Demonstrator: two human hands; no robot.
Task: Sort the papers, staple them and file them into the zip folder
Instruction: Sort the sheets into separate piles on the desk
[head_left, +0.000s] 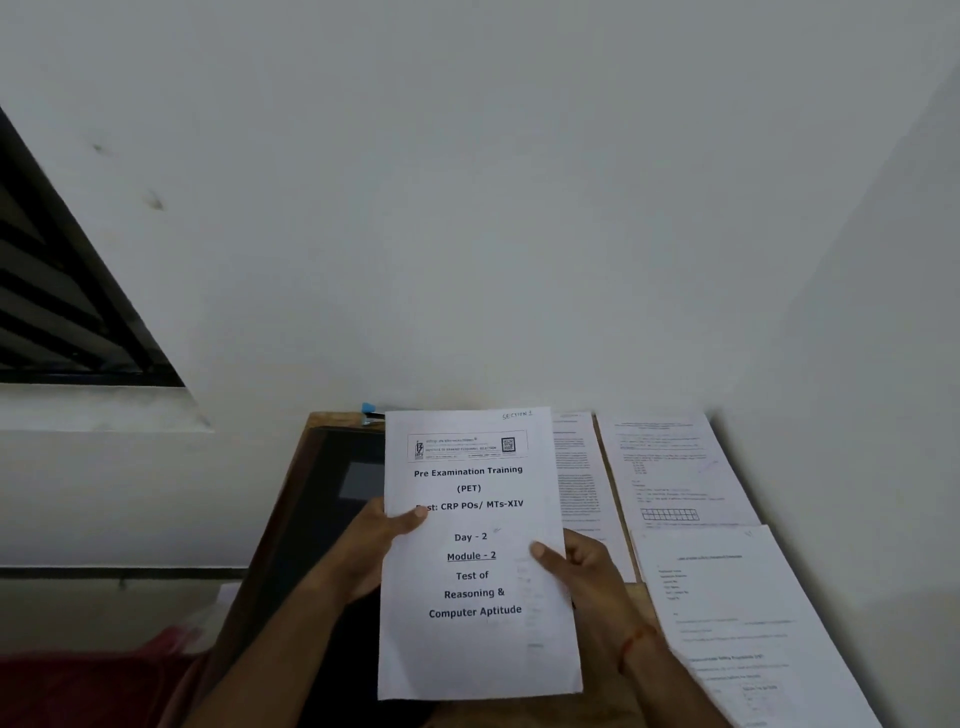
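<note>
I hold a white printed paper (475, 639) titled "Pre Examination Training" upright over the desk. My left hand (371, 545) grips its left edge, thumb on the front. At the right edge my right hand (587, 577) grips it the same way, thumb on the page. A dark zip folder (332, 467) lies flat on the desk behind and left of the paper. Something blue and black (370, 410), perhaps the stapler, pokes out at the desk's far edge; most of it is hidden by the paper.
More printed sheets (670, 467) lie spread over the right side of the wooden desk (621, 525), with another pile (737, 623) nearer me. A white wall stands close behind the desk. A window (57, 312) is at the left, red cloth (78, 686) lower left.
</note>
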